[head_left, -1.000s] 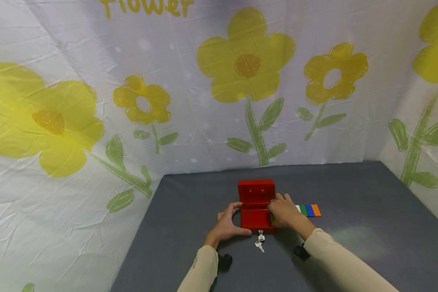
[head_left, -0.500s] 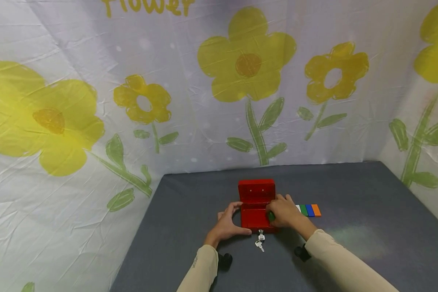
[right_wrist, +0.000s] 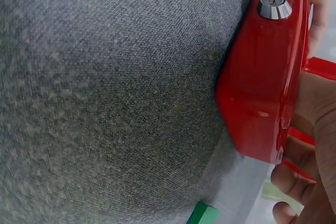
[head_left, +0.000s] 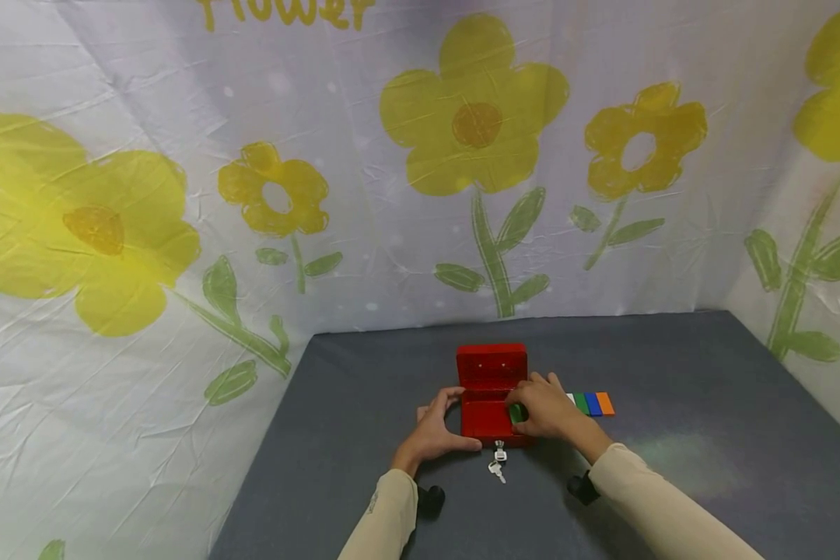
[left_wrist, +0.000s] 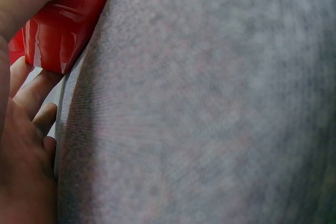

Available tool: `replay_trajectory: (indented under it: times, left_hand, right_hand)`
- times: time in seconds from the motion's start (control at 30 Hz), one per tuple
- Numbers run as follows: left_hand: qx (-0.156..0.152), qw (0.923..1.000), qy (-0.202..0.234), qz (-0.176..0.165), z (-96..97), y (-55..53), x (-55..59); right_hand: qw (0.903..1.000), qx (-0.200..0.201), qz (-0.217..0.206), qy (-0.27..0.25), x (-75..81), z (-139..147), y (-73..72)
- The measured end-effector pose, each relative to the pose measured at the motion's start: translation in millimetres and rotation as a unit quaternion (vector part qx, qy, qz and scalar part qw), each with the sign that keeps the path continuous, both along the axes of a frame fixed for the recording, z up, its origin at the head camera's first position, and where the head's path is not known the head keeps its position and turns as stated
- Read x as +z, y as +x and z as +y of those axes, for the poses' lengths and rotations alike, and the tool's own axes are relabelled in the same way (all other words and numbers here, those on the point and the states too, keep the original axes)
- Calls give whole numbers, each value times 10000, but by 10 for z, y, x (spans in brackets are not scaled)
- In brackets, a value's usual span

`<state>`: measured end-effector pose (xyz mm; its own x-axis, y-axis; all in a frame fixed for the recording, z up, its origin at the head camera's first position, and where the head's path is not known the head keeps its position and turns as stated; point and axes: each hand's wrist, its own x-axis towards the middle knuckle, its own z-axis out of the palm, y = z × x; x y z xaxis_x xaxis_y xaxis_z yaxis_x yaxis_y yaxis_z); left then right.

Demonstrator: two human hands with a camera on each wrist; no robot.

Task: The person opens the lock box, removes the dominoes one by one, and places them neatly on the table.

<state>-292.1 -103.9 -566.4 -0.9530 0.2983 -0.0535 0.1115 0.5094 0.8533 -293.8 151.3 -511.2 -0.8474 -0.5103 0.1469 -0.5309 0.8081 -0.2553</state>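
A small red metal cash box (head_left: 481, 420) stands with its lid (head_left: 491, 365) raised. My left hand (head_left: 434, 429) grips its left side, thumb at the front corner and fingers toward the back; the left wrist view shows this hand (left_wrist: 26, 150) against the red wall (left_wrist: 55, 40). Reaching in over the right wall, my right hand (head_left: 547, 408) pinches a green block (head_left: 517, 413) inside the box. In the right wrist view that hand (right_wrist: 317, 114) hides the block. A key sits in the front lock (right_wrist: 274, 8), and a second key (head_left: 497, 470) hangs from it.
Right of the box lies a row of flat coloured blocks: white (head_left: 572, 398), green (head_left: 582, 403), blue (head_left: 593, 403) and orange (head_left: 605, 403). The right hand partly covers the row's left end. Behind the grey table (head_left: 378, 365) hangs a flower-printed curtain (head_left: 364, 233).
My right hand has shifted slightly left within the box, and the green block it pinches has come into clearer view. My left hand keeps its hold on the box.
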Motion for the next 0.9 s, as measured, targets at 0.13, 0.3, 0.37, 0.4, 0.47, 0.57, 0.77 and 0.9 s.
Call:
replay_trajectory:
  times: [0.13, 0.3, 0.37, 0.4, 0.47, 0.57, 0.77, 0.9]
  left_hand:
    - [9, 10000, -8, -23, -4, -3, -8]
    - [-9, 10000, -10, -23, -5, 3, -3]
    - [6, 10000, -2, -32, -4, 6, 3]
    - [11, 10000, 9, -35, -3, 4, 7]
    - [29, 10000, 0, -66, -4, 0, 8]
    - [33, 10000, 5, -76, -2, -7, 5]
    - [51, 9999, 0, -98, 0, -2, 16]
    - [78, 9999, -2, -123, 2, 7, 17]
  right_hand:
    - [10000, -26, -28, -66, -7, 12, -4]
    - [9999, -60, -37, -148, -6, 24, -8]
    - [9998, -79, -29, -179, 0, 27, -8]
    - [9998, -86, -26, -202, 3, 28, -10]
    - [9996, -81, -14, -262, 14, 31, -4]
    - [9994, -71, -4, -350, 31, 30, 6]
    - [9987, -1, 201, -458, 30, 50, 14]
    - [9984, 43, 238, -503, 24, 69, 20]
